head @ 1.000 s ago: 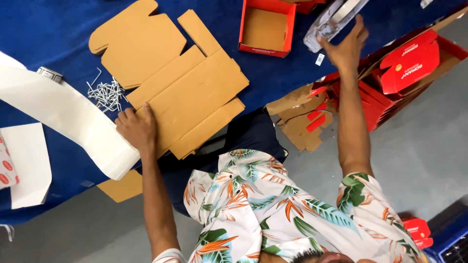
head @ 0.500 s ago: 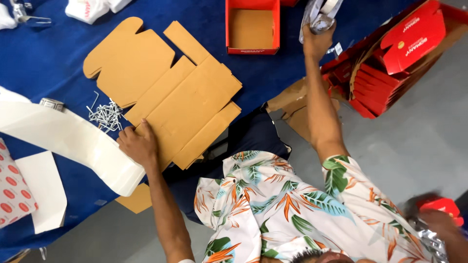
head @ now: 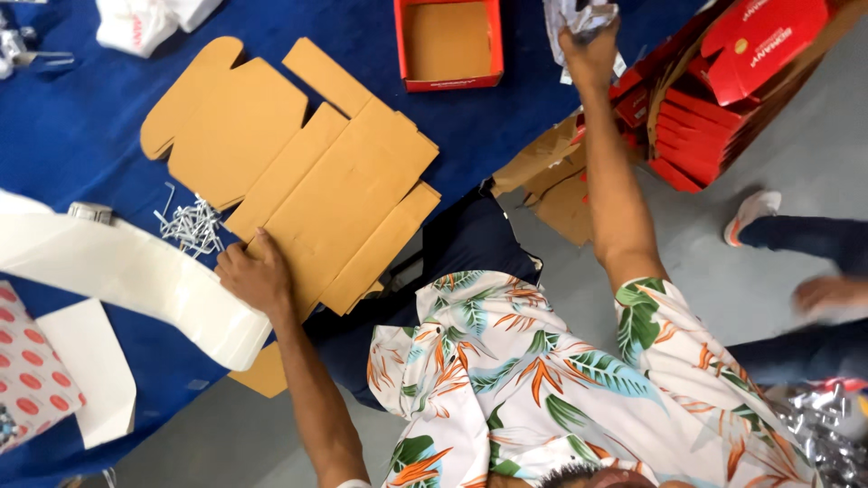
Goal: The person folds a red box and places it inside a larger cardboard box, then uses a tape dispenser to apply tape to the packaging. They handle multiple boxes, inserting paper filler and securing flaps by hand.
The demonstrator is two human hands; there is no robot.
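Head view: my left hand lies flat, fingers spread, pinning the unfolded cardboard blank just beyond it; staples lie beside. My right hand, reaching far, clutches crinkled plastic wrapping. I judge steady downward pressure keeps the blank square.

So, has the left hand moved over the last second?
No. The left hand stays on the near edge of the flat cardboard, beside the pile of staples.

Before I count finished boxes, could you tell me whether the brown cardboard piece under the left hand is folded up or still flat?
Flat: the cardboard blank lies spread on the blue table, flaps unfolded.
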